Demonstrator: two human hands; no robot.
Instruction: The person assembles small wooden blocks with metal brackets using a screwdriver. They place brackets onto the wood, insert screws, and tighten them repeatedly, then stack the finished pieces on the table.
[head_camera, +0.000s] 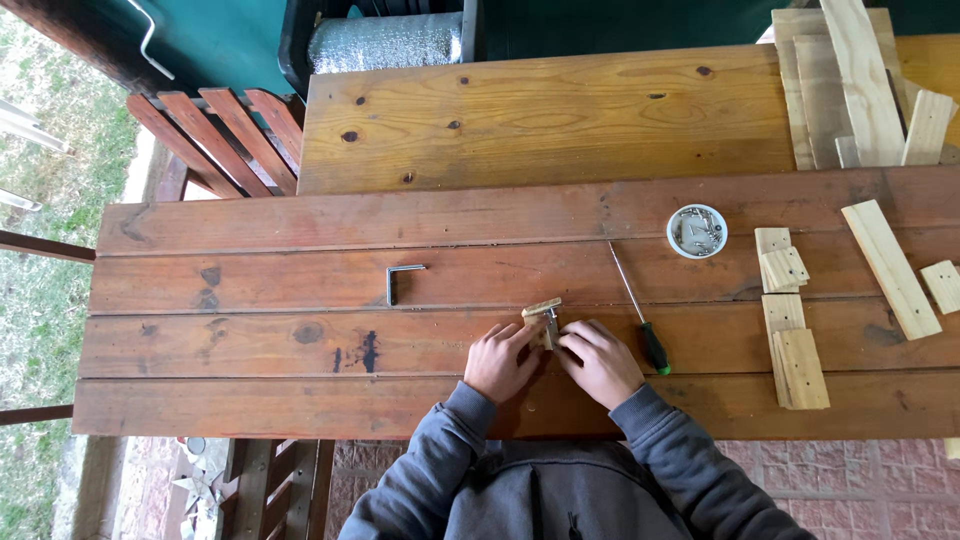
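Note:
A small pale wooden block (542, 308) with a metal piece on it stands on the dark red-brown plank table (260, 340). My left hand (500, 362) and my right hand (600, 362) both pinch it from either side, fingertips meeting at its lower part. A screwdriver with a green and black handle (652, 345) lies just right of my right hand, its thin shaft (627, 283) pointing away from me. A bent metal hex key (400, 279) rests to the left of my hands.
A round white lid holding several screws (697, 231) sits at the right. Small cut wood pieces (790, 330) and a longer slat (890, 268) lie further right. A lighter wooden table (540, 120) with stacked boards (860, 90) stands behind, a slatted chair (225, 140) at left.

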